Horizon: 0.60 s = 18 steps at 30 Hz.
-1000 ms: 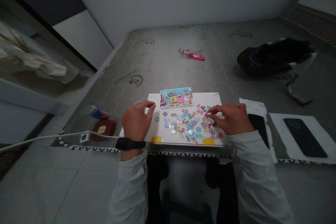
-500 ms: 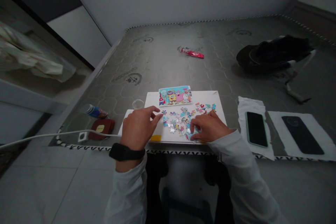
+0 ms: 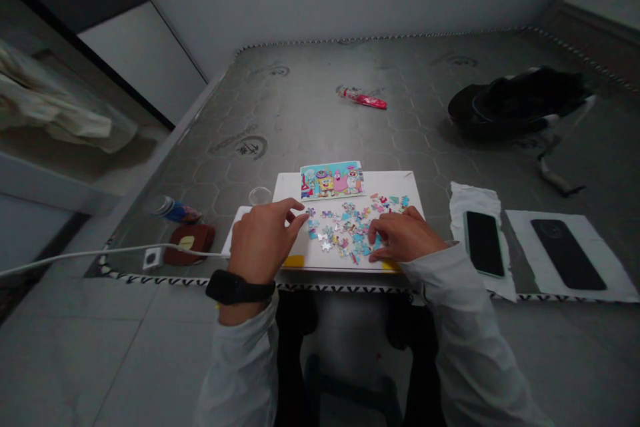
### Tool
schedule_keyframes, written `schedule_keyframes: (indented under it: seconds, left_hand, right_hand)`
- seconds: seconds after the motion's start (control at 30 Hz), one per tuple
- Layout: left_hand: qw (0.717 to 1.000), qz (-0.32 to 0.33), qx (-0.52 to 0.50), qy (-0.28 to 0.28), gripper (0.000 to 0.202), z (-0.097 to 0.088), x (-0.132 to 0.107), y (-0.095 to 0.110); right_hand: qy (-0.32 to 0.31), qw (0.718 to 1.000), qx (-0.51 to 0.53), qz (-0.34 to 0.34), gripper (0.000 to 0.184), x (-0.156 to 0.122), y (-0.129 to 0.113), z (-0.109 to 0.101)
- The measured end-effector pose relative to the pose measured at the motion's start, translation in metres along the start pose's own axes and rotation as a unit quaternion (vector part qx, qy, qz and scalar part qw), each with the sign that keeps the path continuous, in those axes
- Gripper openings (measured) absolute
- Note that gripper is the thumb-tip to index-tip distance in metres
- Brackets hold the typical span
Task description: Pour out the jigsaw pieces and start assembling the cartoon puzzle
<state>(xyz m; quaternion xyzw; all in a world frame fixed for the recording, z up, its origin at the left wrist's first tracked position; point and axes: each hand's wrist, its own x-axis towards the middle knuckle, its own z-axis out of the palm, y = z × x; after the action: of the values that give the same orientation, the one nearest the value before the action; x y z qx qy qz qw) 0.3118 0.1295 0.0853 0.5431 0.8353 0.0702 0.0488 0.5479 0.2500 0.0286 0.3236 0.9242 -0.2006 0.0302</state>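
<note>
At the near edge of the white box [image 3: 300, 240] is a yellow patch [image 3: 294, 261], with a black wristband [image 3: 235, 288] beyond the box's left corner. Over the box's left side, the left hand [image 3: 263, 237] has thumb and forefinger slightly parted beside the loose puzzle pieces [image 3: 343, 241], which lie scattered across the box top. Over its right side, the right hand [image 3: 407, 237] has thumb and forefinger apart above the pieces, hiding some; whether it touches one I cannot tell. Left of the box, a white cable [image 3: 113, 251] crosses a brown case [image 3: 193, 240], a can [image 3: 180, 212] lying just behind. Right of it lie a phone [image 3: 483, 243] and, farther out, a dark slab [image 3: 567, 253]. A picture card [image 3: 333, 181] rests at the box's far edge. Well behind the box are a black bag-like bundle [image 3: 520, 107], off to the right, and a red packet [image 3: 367, 101].
</note>
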Motion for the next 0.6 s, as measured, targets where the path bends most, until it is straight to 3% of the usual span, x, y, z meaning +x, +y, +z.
schedule_keyframes:
  seconds: [0.23,0.6]
  left_hand:
    - [1.000,0.000,0.008,0.000,0.024,0.000,0.000,0.000]
    - [1.000,-0.004,0.007,-0.007,0.023,-0.001,0.001,0.001]
  right_hand:
    - [0.027,0.999,-0.019,0.022,0.021,-0.001,0.004,0.000]
    - [0.059,0.998,-0.037,-0.009,0.016,0.002,-0.016,0.002]
